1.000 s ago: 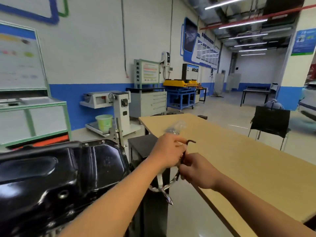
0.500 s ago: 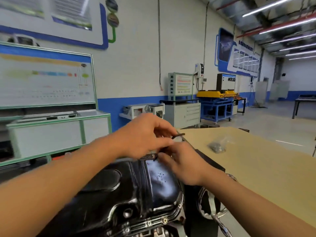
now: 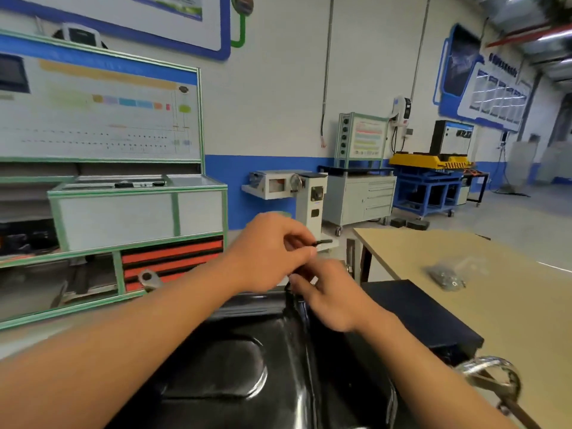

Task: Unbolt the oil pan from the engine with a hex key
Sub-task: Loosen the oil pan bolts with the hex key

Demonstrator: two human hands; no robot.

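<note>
The glossy black oil pan (image 3: pixel 247 366) fills the bottom middle of the view, its far rim just under my hands. My left hand (image 3: pixel 269 252) grips the black hex key (image 3: pixel 322 242), whose short end sticks out to the right past my fingers. My right hand (image 3: pixel 328 292) is just below and to the right, its fingers curled around the key's lower part at the pan's far edge. The key's tip and the bolt under it are hidden by my fingers.
A tan table (image 3: pixel 464 258) stretches to the right with a clear bag of small parts (image 3: pixel 445 274) on it. A black box (image 3: pixel 418 311) sits beside the pan. A chrome ring handle (image 3: pixel 492 376) is at lower right. Green-framed benches and cabinets line the wall.
My view has swung left and down from the table toward the oil pan. Both hands moved with the hex key over the pan's far rim, and the bag now lies on the table.
</note>
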